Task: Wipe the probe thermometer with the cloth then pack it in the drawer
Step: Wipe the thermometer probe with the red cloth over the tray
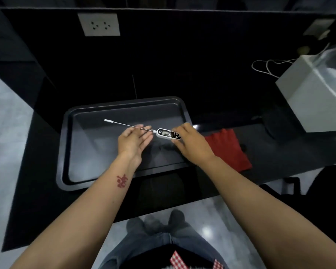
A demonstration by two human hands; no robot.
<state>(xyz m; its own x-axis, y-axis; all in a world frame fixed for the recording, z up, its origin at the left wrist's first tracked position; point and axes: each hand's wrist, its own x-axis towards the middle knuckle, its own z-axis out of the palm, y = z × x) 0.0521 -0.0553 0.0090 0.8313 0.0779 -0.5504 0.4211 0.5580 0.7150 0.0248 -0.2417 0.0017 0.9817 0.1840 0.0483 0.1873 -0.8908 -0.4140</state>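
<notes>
The probe thermometer [164, 133] has a white body with a display and a thin metal probe ending in a white tip at the left. It hovers over the dark tray [74, 144]. My right hand [190, 144] grips the body's right end. My left hand [134, 140] is open, palm up, its fingertips under the probe near the body. The red cloth [228, 148] lies flat on the black counter just right of the tray, partly behind my right hand. No drawer shows.
A white box-shaped appliance [310, 98] with a white cable [268, 66] stands at the back right. A wall socket [99, 24] sits on the black back panel. The counter's front edge runs just in front of the tray; grey floor lies below.
</notes>
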